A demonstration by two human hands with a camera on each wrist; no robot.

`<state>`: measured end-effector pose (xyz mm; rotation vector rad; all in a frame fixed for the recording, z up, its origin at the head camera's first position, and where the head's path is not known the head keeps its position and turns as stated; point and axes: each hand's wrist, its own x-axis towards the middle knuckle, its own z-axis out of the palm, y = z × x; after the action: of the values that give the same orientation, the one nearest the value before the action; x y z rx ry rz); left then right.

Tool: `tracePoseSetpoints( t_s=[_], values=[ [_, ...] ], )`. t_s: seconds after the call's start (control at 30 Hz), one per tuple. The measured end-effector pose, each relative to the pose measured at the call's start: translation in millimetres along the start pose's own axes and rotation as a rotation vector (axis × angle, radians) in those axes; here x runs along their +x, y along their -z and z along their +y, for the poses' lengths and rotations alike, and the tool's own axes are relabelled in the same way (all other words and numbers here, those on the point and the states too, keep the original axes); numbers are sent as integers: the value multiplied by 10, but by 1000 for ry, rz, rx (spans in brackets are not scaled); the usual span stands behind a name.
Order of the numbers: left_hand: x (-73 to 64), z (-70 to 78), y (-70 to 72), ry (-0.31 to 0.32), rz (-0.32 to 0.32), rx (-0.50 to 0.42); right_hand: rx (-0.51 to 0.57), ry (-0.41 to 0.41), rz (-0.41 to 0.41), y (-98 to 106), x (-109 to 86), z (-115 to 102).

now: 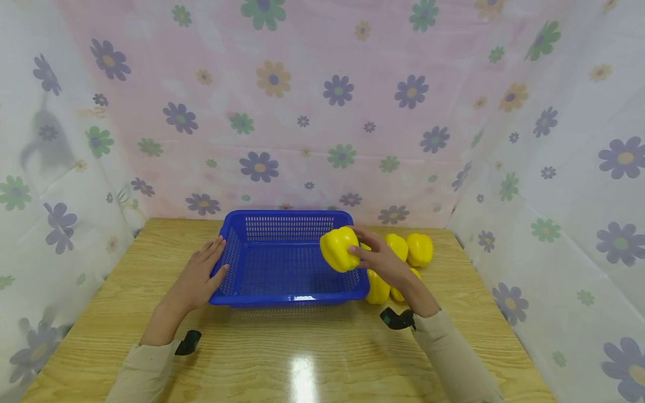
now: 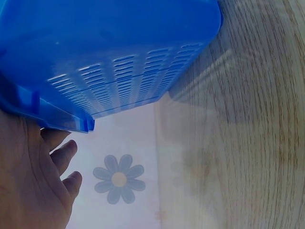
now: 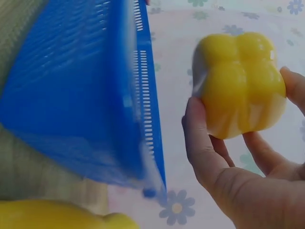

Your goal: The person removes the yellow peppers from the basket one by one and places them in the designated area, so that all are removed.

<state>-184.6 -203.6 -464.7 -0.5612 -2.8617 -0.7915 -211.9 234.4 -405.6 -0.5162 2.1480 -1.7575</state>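
Observation:
A yellow bell pepper (image 1: pixel 339 250) is held by my right hand (image 1: pixel 384 262) over the right side of a blue plastic basket (image 1: pixel 302 300). In the right wrist view, fingers and thumb grip the pepper (image 3: pixel 243 90) from its sides, its lobed end facing that camera. My left hand (image 1: pixel 194 280) rests on the basket's left rim, fingers stretched along it and thumb over the edge. From the left wrist, the hand (image 2: pixel 33 176) shows with fingertips beside the rim, the thumb hidden. No pepper shows on the basket's slotted floor.
Several more yellow bell peppers (image 1: pixel 420 249) lie on the wooden table (image 1: pixel 252 358) to the right of the basket, partly hidden by the right hand and forearm. Flower-patterned cloth (image 1: pixel 302 140) encloses the table at the back and both sides.

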Motion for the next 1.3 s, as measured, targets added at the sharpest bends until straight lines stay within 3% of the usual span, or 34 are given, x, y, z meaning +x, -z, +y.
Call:
tracePoseSetpoints(
  t_s=[0.3, 0.67, 0.9, 1.3],
  values=[
    [4, -19, 4, 18, -20, 5, -8, -17, 107, 120, -265, 136],
    [-5, -7, 19, 17, -28, 6, -17, -64, 233, 463, -601, 243],
    [-7, -16, -3, 11, -14, 1, 35, -24, 259, 698, -885, 388],
    [10, -60, -32, 2, -4, -4, -9, 4, 371, 1053, -1191, 626]
  ],
)
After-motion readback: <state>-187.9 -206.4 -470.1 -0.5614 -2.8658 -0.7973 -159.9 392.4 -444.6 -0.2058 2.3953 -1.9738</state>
